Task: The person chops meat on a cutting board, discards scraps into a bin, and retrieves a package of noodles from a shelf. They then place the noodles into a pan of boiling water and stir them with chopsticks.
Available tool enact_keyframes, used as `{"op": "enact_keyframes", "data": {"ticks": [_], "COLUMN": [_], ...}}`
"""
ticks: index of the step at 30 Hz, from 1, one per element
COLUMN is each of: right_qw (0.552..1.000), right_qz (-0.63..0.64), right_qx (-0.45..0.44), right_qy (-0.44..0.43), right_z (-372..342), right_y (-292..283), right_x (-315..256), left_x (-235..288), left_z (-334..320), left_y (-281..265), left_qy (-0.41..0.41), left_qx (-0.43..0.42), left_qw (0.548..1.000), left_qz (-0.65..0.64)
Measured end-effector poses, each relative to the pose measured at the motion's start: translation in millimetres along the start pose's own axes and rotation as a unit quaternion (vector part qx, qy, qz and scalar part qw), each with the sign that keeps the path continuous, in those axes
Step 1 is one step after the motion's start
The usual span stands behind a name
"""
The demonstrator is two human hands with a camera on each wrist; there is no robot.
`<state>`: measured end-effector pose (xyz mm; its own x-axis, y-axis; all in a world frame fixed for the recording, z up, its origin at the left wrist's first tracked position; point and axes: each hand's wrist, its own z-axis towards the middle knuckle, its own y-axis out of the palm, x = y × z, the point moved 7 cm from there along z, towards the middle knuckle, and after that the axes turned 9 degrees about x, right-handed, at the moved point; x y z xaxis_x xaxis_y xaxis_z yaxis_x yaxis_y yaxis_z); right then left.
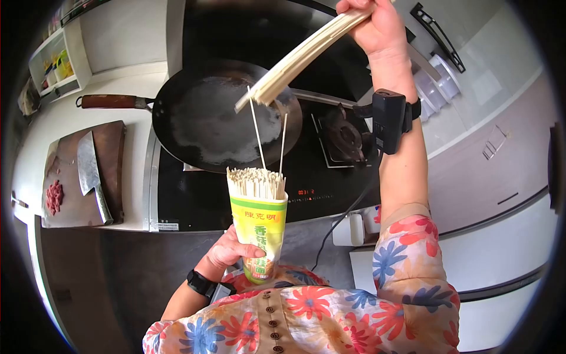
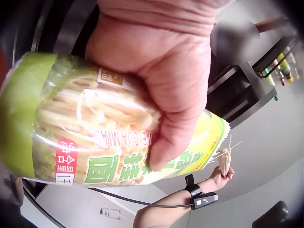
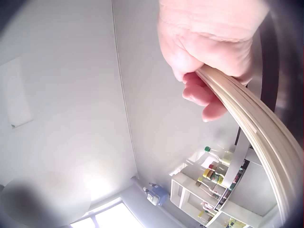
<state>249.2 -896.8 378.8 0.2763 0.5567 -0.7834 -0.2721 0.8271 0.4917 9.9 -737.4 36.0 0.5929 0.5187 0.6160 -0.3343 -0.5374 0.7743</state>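
My left hand [image 1: 231,249] grips a yellow and green packet [image 1: 257,218] of dried noodles low down, thumb across its front. The packet's top is open and packed with noodle ends [image 1: 253,182]; two strands stick up well above the rest. Raised at the upper right, my right hand [image 1: 380,26] holds a bundle of dried noodles [image 1: 303,56], which slants down to the left over the wok's right side. In the right wrist view the fingers curl round that bundle [image 3: 256,123]. The left wrist view shows the packet [image 2: 95,123] clasped under the thumb.
A black wok [image 1: 221,118] with steaming contents sits on the dark hob [image 1: 236,209], its wooden handle [image 1: 115,101] pointing left. At left, a cutting board [image 1: 112,141] bears a cleaver [image 1: 88,168] and chopped meat [image 1: 54,197]. Another burner [image 1: 344,135] lies right of the wok.
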Motion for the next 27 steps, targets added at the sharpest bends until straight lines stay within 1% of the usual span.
{"op": "enact_keyframes", "data": {"ticks": [1, 2, 3, 5, 6, 9, 12, 13, 15, 16, 17, 19, 21, 23, 24, 25, 27], "right_qw": [0.998, 0.994, 0.994, 0.987, 0.983, 0.979, 0.966, 0.969, 0.985, 0.978, 0.976, 0.978, 0.963, 0.961, 0.953, 0.953, 0.931], "right_qz": [-0.002, 0.030, 0.032, -0.024, -0.032, 0.007, 0.030, 0.058, 0.018, -0.008, -0.018, -0.056, -0.107, -0.181, -0.227, -0.229, -0.292], "right_qx": [0.040, 0.080, 0.078, 0.117, 0.146, 0.198, 0.255, 0.242, 0.168, 0.181, 0.131, 0.048, 0.022, 0.051, 0.057, 0.061, 0.072], "right_qy": [-0.047, -0.071, -0.063, -0.104, -0.104, -0.055, -0.013, 0.012, 0.044, 0.106, 0.174, 0.193, 0.248, 0.204, 0.191, 0.189, 0.206], "right_z": [4.1, 5.6, 10.0, 13.3, 13.1, 12.7, 1.7, -0.7, -4.3, -14.6, -22.2, -35.2, -45.2, -37.8, -44.7, -47.7, -54.2], "right_y": [-4.2, -9.9, -10.5, -25.5, -30.3, -48.2, -53.7, -52.5, -41.4, -42.5, -45.0, -48.7, -66.5, -103.4, -94.4, -91.6, -90.9], "right_x": [0.4, 7.0, 17.3, 33.7, 45.7, 96.9, 149.3, 168.1, 198.1, 210.7, 218.5, 207.3, 191.9, 183.2, 169.2, 164.9, 164.8], "left_x": [0.5, 2.5, 4.3, 5.3, 6.0, 8.2, 7.4, 7.2, 4.6, 3.2, 3.0, 5.4, 5.9, 4.0, 2.9, 1.8, 0.4], "left_z": [-2.7, -5.6, -7.8, -11.6, -12.7, -16.9, -21.0, -21.6, -22.5, -22.5, -22.6, -24.0, -24.4, -23.4, -22.3, -21.0, -18.9], "left_y": [-3.6, -5.4, -6.8, -10.7, -12.1, -16.0, -18.6, -18.4, -18.3, -18.9, -18.8, -17.3, -16.4, -16.7, -16.4, -16.3, -13.5], "left_qy": [0.003, 0.007, 0.010, 0.013, 0.017, 0.031, 0.021, 0.021, 0.018, 0.014, 0.011, 0.013, 0.017, 0.015, 0.012, 0.009, 0.002], "left_qx": [0.007, 0.011, 0.017, 0.030, 0.033, 0.035, 0.042, 0.042, 0.043, 0.041, 0.039, 0.036, 0.033, 0.026, 0.024, 0.019, 0.010], "left_qw": [1.000, 1.000, 1.000, 0.999, 0.999, 0.999, 0.999, 0.999, 0.998, 0.999, 0.999, 0.999, 0.999, 0.999, 1.000, 1.000, 1.000], "left_qz": [-0.004, -0.008, -0.013, -0.018, -0.019, -0.026, -0.023, -0.028, -0.034, -0.030, -0.026, -0.021, -0.016, -0.014, -0.014, -0.014, -0.012]}}
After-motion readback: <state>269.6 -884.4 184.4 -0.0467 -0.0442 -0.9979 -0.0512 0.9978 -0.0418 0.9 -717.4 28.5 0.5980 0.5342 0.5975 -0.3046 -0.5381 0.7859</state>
